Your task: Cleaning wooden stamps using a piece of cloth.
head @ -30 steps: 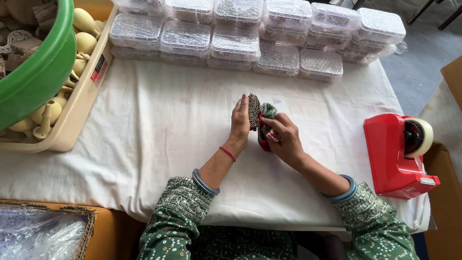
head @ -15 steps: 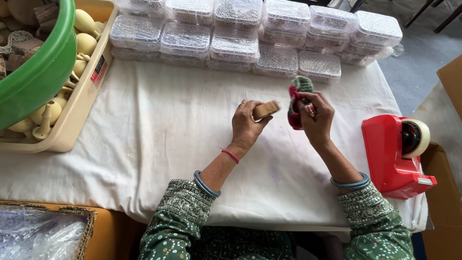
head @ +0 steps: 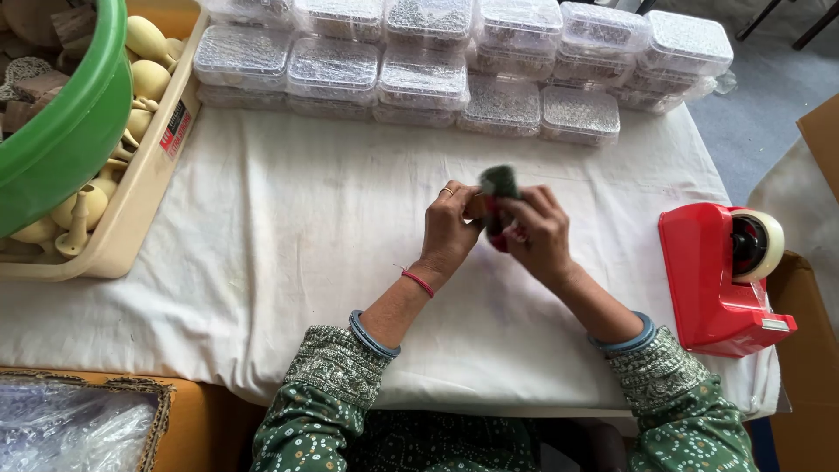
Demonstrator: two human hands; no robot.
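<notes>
My left hand and my right hand meet above the middle of the white-covered table. Between them they hold a small object with a dark green glittery top and a red part lower down. A small brown piece shows between my left fingers and that object. The fingers hide most of it, so its shape is unclear. Both hands are closed around it, held a little above the cloth.
Clear lidded plastic boxes with sparkly contents are stacked along the far edge. A red tape dispenser stands at the right. At the left, a beige tray holds pale wooden pieces and a green basin. A plastic-lined basket is near left.
My hands had separated, the right lifting the green and red piece and the left keeping the brown piece. Now they are back together at the table's middle.
</notes>
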